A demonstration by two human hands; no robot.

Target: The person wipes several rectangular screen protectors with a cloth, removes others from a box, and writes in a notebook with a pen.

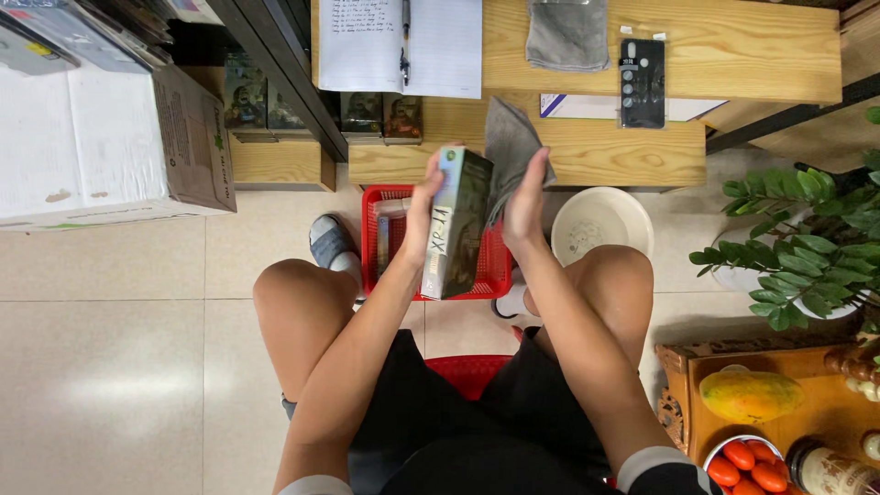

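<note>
We hold 1 boxed book (456, 225) upright in our left hand (423, 206) above the red basket (495, 266), our right hand (524, 203) pressing a grey cloth (507, 147) to it, wiping looks midway, more stacked in the basket.

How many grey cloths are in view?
2: one grey cloth held in the right hand against the boxed book, another folded grey cloth on the wooden bench. Others may be hidden.

Floor: pale beige glossy tiles (110, 367), across lower frame.
On floor: red plastic mesh basket (496, 261) at centre; round cream plastic basin (600, 225) just right; white cardboard box (101, 137) upper left.
Bench: light wooden stepped bench (733, 46), top.
On bench: open lined notebook (403, 46), folded grey cloth (568, 32), black phone case (642, 82).
</note>
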